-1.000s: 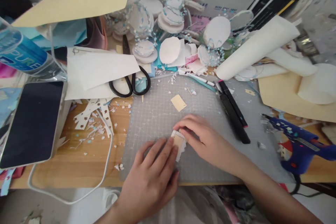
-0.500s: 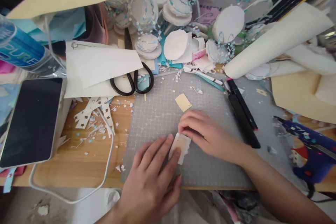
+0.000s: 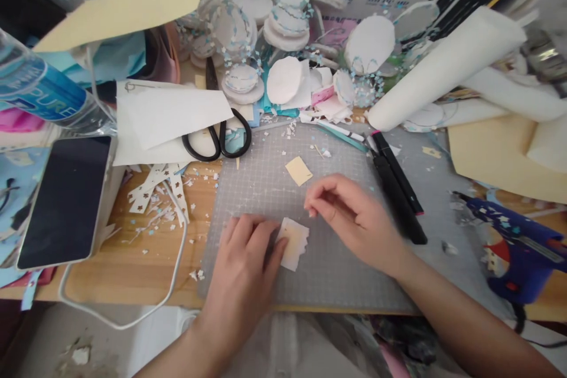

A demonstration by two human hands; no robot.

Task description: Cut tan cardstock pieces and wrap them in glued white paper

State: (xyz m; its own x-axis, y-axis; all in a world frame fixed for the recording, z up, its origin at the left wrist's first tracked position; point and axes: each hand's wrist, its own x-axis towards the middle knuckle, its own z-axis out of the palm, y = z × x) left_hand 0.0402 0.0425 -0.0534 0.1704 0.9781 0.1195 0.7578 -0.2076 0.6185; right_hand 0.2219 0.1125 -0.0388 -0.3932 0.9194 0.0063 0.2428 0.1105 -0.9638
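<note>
A small piece of white paper point(image 3: 298, 246) with ragged edges and a yellowish middle lies on the grey cutting mat point(image 3: 336, 283). My left hand point(image 3: 246, 260) has its thumb and forefinger closed at the paper's left edge. Just up and to the right, apart from the paper, is my right hand point(image 3: 354, 218), its fingertips pinched together. Whether a tiny thing sits in that pinch cannot be made out. Beyond the hands lies a small yellow paper square point(image 3: 299, 171).
Black-handled scissors point(image 3: 217, 140) lie partly under white paper point(image 3: 177, 112). A black utility knife point(image 3: 400, 204) and a blue glue gun point(image 3: 516, 242) lie right. At left are a phone point(image 3: 64, 201), a water bottle point(image 3: 48, 91) and a white cable point(image 3: 175, 283). White discs point(image 3: 286, 80) crowd the back.
My right hand has lifted off the paper's top edge and moved slightly right. My left hand's fingers have drawn back from across the paper to its left edge, baring more of it.
</note>
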